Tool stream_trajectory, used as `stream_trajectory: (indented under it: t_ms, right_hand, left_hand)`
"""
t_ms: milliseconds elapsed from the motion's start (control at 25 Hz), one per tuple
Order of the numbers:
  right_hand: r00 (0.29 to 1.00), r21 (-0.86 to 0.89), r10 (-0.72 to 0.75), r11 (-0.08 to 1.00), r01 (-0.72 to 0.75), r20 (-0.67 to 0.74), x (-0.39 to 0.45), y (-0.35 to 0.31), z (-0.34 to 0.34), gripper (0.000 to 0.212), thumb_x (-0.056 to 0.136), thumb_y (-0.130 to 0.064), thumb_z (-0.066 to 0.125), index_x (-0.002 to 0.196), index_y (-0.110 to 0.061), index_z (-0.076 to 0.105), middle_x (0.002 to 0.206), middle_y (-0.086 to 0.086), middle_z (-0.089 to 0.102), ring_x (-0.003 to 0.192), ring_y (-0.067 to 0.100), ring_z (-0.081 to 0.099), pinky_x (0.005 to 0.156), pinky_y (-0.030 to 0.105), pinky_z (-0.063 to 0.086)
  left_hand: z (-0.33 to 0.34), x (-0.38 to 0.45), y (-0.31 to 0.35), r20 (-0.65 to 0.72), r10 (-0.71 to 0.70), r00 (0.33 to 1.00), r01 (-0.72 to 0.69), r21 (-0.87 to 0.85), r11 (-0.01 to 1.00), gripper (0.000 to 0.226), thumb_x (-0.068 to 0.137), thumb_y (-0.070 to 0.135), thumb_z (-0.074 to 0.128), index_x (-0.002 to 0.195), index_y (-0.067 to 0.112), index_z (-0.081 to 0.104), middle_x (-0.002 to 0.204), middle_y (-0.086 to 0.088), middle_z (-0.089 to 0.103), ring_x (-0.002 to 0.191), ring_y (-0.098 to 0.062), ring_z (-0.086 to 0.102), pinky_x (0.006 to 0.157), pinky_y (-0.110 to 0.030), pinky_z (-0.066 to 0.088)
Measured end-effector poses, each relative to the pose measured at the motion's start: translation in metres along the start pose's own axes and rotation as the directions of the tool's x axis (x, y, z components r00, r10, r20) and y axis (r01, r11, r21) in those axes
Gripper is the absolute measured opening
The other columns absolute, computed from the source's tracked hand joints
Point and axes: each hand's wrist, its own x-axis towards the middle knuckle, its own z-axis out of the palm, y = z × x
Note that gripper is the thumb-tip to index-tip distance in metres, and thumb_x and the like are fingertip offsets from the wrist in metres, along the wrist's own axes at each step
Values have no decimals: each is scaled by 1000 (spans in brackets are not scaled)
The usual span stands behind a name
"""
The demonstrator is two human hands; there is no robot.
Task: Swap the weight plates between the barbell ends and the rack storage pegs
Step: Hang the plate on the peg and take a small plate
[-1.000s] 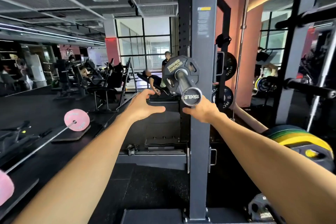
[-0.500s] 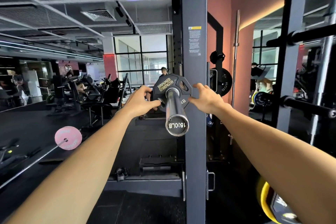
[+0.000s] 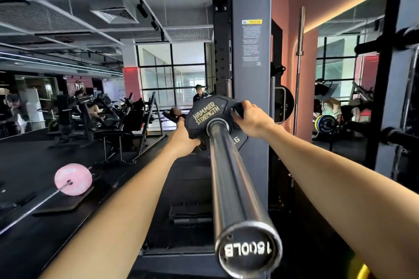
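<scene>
A black Hammer Strength plate (image 3: 207, 112) sits on the chrome barbell sleeve (image 3: 229, 179), which runs toward me and ends in a cap marked 1500LB. My left hand (image 3: 184, 139) grips the plate's lower left edge, fingers curled into a grip hole. My right hand (image 3: 251, 118) grips the plate's upper right edge. Behind the grey rack upright (image 3: 250, 56), another black plate (image 3: 286, 103) hangs on a storage peg.
A pink plate (image 3: 73, 179) on a second barbell lies on the floor to the left. Black rack posts (image 3: 383, 97) and bars stand to the right. A bare bar (image 3: 299, 68) leans upright against the pink wall. Benches, machines and people fill the back left.
My view has come closer and the sleeve now looms large. Both hands went from touching the plate's sides to gripping its edges.
</scene>
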Motion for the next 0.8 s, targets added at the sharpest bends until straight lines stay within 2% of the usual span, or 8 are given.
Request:
stream_trajectory:
  t_ms: [80, 160, 240, 360, 440, 560, 640, 800]
  right_hand:
    - [1000, 6, 2, 1000, -2, -11, 15, 3, 10, 38, 98, -42, 39, 120, -11, 44, 121, 12, 56, 107, 36, 56, 90, 45, 47]
    - [999, -29, 21, 999, -22, -38, 27, 7, 17, 28, 97, -28, 46, 117, -9, 45, 119, 14, 59, 104, 37, 57, 81, 39, 47]
    - [997, -40, 53, 998, -55, -53, 34, 10, 20, 26, 94, -21, 50, 116, -8, 46, 114, 16, 60, 100, 38, 58, 76, 37, 45]
    - [995, -4, 91, 996, -91, -33, 32, 13, 23, 26, 93, -21, 50, 115, -8, 46, 111, 18, 61, 100, 39, 58, 75, 35, 44]
    - [993, 25, 114, 993, -114, -10, 26, 15, 23, 27, 92, -19, 50, 116, -8, 45, 111, 18, 61, 100, 39, 58, 77, 36, 44]
    - [992, 58, 123, 991, -124, 19, 9, 16, 15, 21, 91, -22, 51, 108, -11, 46, 105, 16, 60, 88, 35, 54, 73, 33, 43]
    - [992, 56, 122, 991, -123, 22, -8, 12, 4, 16, 90, -23, 52, 100, -13, 44, 99, 13, 57, 83, 32, 50, 72, 31, 41]
    - [992, 82, 123, 989, -125, 29, -54, 0, -19, 12, 85, -19, 53, 94, -14, 47, 92, 11, 58, 79, 31, 55, 67, 28, 43]
  left_hand:
    - [12, 12, -2, -11, -51, 999, 50, -11, 999, 74, 91, 19, 62, 149, 11, 17, 132, -13, 55, 118, -33, 53, 96, -40, 46]
    - [20, 21, -2, -35, -89, 995, 86, -71, 994, 70, 92, 12, 59, 148, 11, 18, 132, -15, 53, 116, -36, 54, 95, -48, 50]
    - [23, 25, -3, -58, -118, 991, 108, -158, 982, 66, 90, 7, 58, 146, 15, 23, 125, -11, 54, 109, -35, 56, 83, -53, 57]
    - [20, 22, -2, -60, -134, 989, 117, -231, 966, 62, 89, 7, 55, 144, 20, 31, 114, -4, 54, 99, -29, 58, 65, -51, 61]
    - [16, 16, 0, -91, -117, 989, 100, -171, 980, 52, 88, 9, 52, 136, 21, 38, 109, -6, 56, 95, -29, 60, 63, -49, 61]
    - [9, 0, 11, -160, -96, 982, 86, -68, 994, 37, 86, 9, 49, 122, 20, 45, 106, -8, 59, 85, -29, 61, 59, -43, 61]
    - [6, -20, 19, -223, -70, 972, 80, 39, 996, 34, 85, 9, 48, 118, 18, 48, 103, -9, 61, 80, -30, 59, 54, -35, 53]
    - [-5, -64, 31, -321, -24, 947, 82, 167, 983, 36, 81, 7, 51, 117, 12, 52, 108, -17, 63, 95, -38, 59, 71, -37, 47]
